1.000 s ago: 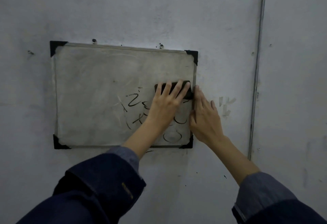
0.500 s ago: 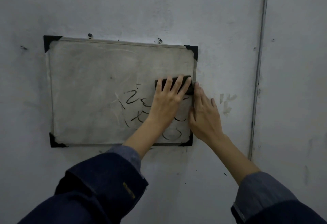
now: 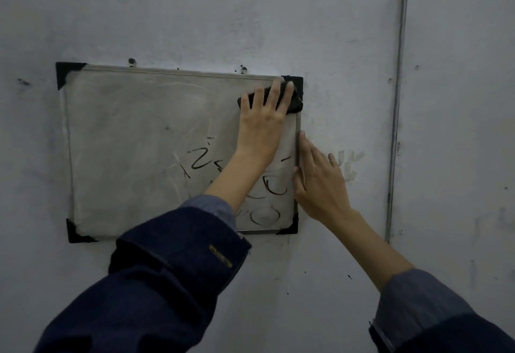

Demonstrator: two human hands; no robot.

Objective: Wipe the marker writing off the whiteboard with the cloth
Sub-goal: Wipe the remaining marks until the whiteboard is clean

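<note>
At the whiteboard's [image 3: 145, 141] top right corner, my flat left hand [image 3: 262, 118] presses the dark cloth [image 3: 292, 102]; my open right hand [image 3: 320, 182] steadies the frame. I should sweep firmly down over the marker writing [image 3: 203, 162].

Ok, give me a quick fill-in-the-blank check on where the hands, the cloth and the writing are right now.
1. The left hand presses the dark cloth against the whiteboard's upper ____ corner.
2. The right hand rests on the board's ____ edge.
3. The marker writing that remains lies in the board's lower ____ part.
4. The whiteboard's corner caps are ____ in colour.

Missing words: right; right; right; black
</note>
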